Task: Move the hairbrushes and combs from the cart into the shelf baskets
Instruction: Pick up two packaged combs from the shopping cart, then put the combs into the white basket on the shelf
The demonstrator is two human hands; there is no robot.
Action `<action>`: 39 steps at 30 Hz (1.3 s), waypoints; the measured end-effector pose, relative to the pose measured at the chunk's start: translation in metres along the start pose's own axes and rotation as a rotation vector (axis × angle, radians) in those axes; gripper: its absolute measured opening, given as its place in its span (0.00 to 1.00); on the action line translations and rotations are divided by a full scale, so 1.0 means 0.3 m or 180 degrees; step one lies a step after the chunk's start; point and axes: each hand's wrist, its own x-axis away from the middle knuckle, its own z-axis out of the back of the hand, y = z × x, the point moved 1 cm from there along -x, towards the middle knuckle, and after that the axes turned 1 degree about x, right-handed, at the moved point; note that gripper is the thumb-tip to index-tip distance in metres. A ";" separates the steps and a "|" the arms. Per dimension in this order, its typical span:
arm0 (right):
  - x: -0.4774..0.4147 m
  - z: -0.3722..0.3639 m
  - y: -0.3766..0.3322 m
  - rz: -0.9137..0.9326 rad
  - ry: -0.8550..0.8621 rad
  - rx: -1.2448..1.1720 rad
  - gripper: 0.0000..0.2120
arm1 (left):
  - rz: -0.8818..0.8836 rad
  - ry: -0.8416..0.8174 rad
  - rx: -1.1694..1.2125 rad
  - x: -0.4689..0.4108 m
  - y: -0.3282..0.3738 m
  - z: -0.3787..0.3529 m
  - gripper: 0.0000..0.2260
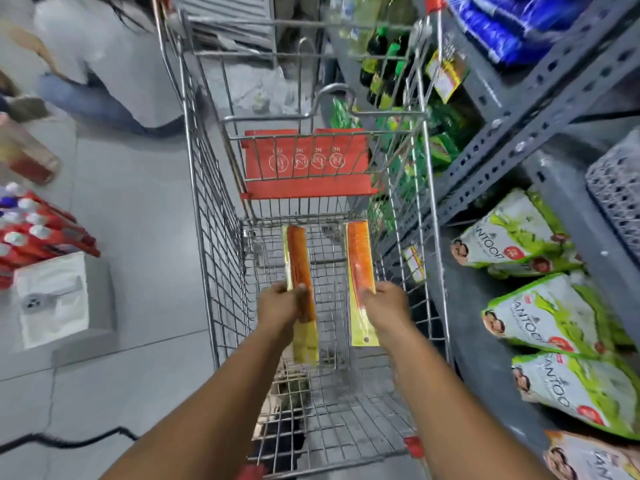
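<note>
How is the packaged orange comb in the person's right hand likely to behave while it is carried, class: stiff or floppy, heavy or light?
The orange comb probably stays stiff: it juts straight beyond the right hand without sagging. It seems light, since that hand holds it near one end. Its glossy yellow sleeve may be slippery.

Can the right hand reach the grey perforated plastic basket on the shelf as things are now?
Probably yes. The right hand, holding an orange comb in yellow packaging, is above the wire cart, and the grey perforated plastic basket lies to its right with nothing visible between.
</note>
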 end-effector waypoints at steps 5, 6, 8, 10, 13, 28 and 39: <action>0.115 0.079 -0.030 0.0035 0.0024 -0.0181 0.14 | -0.0236 -0.0256 0.0191 0.127 0.089 -0.008 0.07; 0.140 0.099 -0.034 0.0064 0.0042 -0.0217 0.11 | -0.0266 -0.0325 0.0251 0.156 0.106 -0.013 0.03; 0.194 0.146 -0.040 0.0132 0.0100 -0.0321 0.06 | -0.0319 -0.0490 0.0337 0.208 0.133 -0.025 0.03; 0.247 0.194 -0.034 0.0184 0.0145 -0.0521 0.07 | -0.0376 -0.0741 0.0339 0.259 0.149 -0.047 0.02; 0.328 0.279 -0.012 0.0293 0.0337 -0.0826 0.06 | -0.0425 -0.1016 0.0326 0.338 0.157 -0.100 0.01; 0.815 0.885 0.292 0.0606 0.1456 -0.2242 0.09 | -0.0374 -0.2944 -0.0559 0.945 0.000 -0.546 0.08; 1.151 1.217 0.676 0.0223 0.2478 -0.2560 0.07 | -0.0103 -0.3714 -0.1412 1.397 -0.317 -0.818 0.07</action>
